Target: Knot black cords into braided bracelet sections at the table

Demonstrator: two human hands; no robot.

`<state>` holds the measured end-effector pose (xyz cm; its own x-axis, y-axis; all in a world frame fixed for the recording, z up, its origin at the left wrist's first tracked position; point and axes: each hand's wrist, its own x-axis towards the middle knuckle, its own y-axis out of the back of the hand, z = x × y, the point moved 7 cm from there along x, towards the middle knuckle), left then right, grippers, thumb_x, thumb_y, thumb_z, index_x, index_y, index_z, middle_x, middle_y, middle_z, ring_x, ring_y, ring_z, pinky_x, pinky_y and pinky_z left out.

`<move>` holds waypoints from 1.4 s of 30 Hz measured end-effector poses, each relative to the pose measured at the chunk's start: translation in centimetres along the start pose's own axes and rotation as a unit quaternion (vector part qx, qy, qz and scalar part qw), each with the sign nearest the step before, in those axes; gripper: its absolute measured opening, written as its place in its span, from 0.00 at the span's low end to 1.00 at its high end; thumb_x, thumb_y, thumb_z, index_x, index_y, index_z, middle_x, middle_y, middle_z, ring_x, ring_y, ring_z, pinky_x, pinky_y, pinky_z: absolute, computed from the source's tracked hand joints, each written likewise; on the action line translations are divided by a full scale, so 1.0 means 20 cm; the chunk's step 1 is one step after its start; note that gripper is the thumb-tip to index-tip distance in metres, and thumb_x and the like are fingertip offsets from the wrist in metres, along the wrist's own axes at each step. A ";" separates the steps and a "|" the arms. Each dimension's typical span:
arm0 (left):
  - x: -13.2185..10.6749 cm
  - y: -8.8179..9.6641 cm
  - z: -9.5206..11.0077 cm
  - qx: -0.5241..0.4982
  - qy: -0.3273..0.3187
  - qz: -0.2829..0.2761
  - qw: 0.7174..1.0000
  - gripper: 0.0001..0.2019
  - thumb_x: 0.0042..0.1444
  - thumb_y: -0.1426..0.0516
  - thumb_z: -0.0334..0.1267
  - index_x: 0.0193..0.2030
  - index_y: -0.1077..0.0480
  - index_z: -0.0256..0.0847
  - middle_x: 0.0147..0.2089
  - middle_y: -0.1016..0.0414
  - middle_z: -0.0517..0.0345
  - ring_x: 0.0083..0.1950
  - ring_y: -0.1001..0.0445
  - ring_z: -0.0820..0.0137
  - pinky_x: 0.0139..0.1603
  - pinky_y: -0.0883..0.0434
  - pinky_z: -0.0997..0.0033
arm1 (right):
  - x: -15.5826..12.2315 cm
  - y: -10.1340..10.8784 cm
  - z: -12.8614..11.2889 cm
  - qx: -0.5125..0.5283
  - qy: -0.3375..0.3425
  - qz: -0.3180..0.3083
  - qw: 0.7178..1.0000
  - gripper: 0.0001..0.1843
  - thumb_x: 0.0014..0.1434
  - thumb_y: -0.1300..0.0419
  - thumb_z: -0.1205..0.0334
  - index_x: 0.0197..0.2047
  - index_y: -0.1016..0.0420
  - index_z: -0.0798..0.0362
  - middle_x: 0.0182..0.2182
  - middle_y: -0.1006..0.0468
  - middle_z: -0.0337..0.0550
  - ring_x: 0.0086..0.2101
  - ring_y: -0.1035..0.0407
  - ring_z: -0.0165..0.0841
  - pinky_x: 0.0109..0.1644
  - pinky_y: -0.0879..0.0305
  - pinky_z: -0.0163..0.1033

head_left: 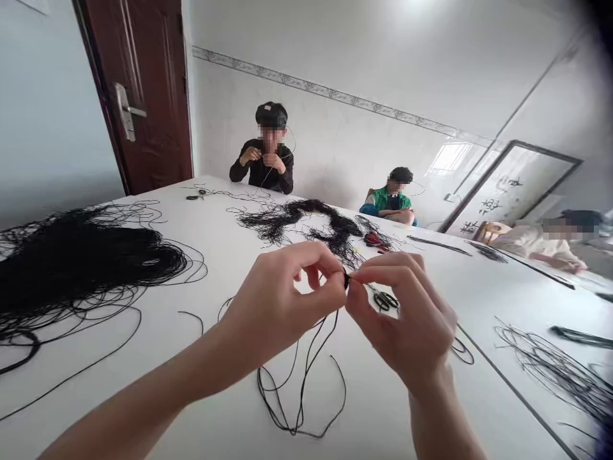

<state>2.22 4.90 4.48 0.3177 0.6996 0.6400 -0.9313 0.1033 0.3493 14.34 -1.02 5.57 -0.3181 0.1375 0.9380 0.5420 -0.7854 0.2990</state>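
My left hand (301, 281) and my right hand (402, 306) meet above the white table, fingertips pinched together. Between them is a small dark knotted bit of black cord (347, 280), mostly covered by the fingers. Long loose ends of the black cord (302, 396) hang below my left hand and curl on the tabletop. Just behind my right hand lie black-handled scissors (385, 300), partly hidden by the fingers.
A big heap of black cord (86, 262) fills the table's left side. More black strands (311, 214) and red-handled scissors (376, 241) lie beyond my hands. Loose cords (550, 364) spread at right. A person (265, 153) sits opposite; two others sit further right.
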 end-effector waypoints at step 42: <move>-0.08 0.00 0.17 0.212 -0.278 0.081 0.933 0.07 0.62 0.43 0.27 0.32 0.28 0.35 0.28 0.25 0.59 0.30 0.31 0.72 0.35 0.34 0.67 | 0.01 0.02 -0.02 -0.012 -0.005 -0.038 0.999 0.09 0.58 0.38 0.77 0.36 0.31 0.55 0.29 0.24 0.41 0.29 0.32 0.29 0.36 0.36 0.42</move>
<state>2.32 1.32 5.76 0.3318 0.1942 0.9231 -0.8580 -0.3446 0.3809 14.21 -1.63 5.80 -0.3490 0.2033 0.9148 0.4980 -0.7867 0.3649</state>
